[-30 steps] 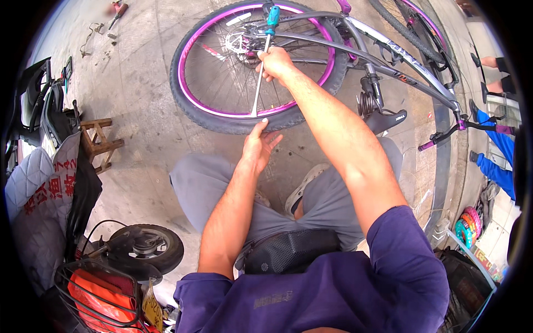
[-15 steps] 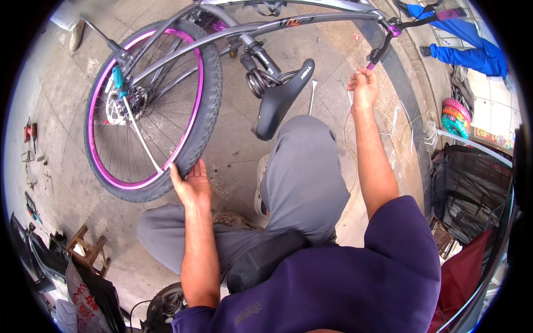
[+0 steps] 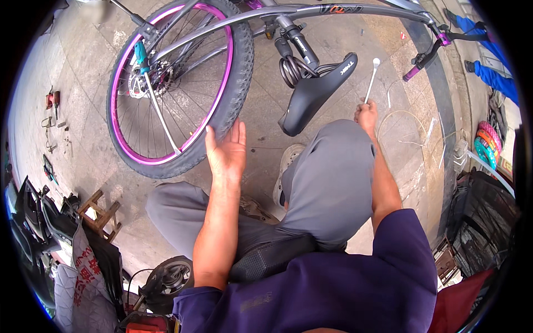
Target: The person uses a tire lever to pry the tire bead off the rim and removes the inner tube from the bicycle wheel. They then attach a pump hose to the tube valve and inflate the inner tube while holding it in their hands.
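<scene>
A grey bicycle (image 3: pixel 244 21) is in front of me, its rear wheel at the left with a fat black tyre (image 3: pixel 239 83) and a pink rim (image 3: pixel 115 119). A teal-handled tyre lever (image 3: pixel 158 105) lies across the spokes, its flat tip at the tyre's near edge. My left hand (image 3: pixel 227 152) is open, palm up, its fingertips against or just beside the tyre's side. At the right, beyond my raised knee, my right hand (image 3: pixel 366 115) is closed on the lower end of a metal tyre lever (image 3: pixel 372 80), whose spoon-shaped end points away. The black saddle (image 3: pixel 316 94) stands between the hands.
A thin looped cable or wire (image 3: pixel 401 112) lies on the paving at the right. Handlebar grip (image 3: pixel 412 72) reaches in above it. A small wooden stool (image 3: pixel 99 213) and scattered tools (image 3: pixel 53 100) are at the left. Someone in blue trousers (image 3: pixel 494 77) is at the far right.
My right hand has come down to the metal tyre lever on the ground and closed on it. My left hand has opened away from the rim. The whole view has shifted.
</scene>
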Tool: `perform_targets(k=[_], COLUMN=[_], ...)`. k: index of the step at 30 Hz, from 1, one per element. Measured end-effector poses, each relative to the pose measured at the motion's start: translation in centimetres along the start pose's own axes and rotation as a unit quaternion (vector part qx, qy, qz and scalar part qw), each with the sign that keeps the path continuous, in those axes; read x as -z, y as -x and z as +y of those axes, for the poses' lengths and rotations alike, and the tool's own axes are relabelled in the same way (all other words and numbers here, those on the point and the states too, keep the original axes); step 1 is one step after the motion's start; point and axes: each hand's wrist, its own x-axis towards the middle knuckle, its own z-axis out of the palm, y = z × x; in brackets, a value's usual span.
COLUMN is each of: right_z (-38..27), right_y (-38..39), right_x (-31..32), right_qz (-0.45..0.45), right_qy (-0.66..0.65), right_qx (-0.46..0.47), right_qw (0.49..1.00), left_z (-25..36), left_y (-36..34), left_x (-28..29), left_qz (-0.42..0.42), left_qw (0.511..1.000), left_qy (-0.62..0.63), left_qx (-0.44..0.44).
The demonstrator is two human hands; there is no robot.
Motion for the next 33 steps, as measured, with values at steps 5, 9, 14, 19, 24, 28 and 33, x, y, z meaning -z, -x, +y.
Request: perform_targets(k=[5,9,14,19,24,28,33], right_z=[-25.9,-30.4,-21.3,-15.0,-13.7,-14.7,-14.5], right_y=[16.0,27.9,34.1,33.3,33.8,34.6,35.1], right_x=[-0.6,-5.9,-11.5,-12.6,-14.3,-15.6,-16.2], right_qz=[-0.093,-0.361,-0.475,-0.414,-0.383,-0.365,-0.350], right_qy=[0.056,0.303,0.405,0.429,0.468,0.519,0.536], right_qx=[0.385,0.367,0.178,0.215,0.228,0.255,0.291], right_qw=[0.917,0.802,0.761,0.773,0.763,0.729,0.711], left_z=[1.8,2.8,3.9,4.6,5.3,6.0,6.3], left_y=[-0.1,0.9,0.6,0.5,1.1,0.8,0.5], left_x=[2.1,3.5,4.9,5.2,6.4,6.9,7.3], left_qz=[-0.029,-0.039,-0.022,-0.064,-0.070,-0.067,-0.066], left_qw=[0.999,0.998,0.999,0.997,0.997,0.997,0.998], left_qy=[0.045,-0.002,0.017,-0.003,-0.012,-0.004,0.004], left_qx=[-0.008,-0.047,-0.016,-0.032,-0.032,-0.027,-0.022])
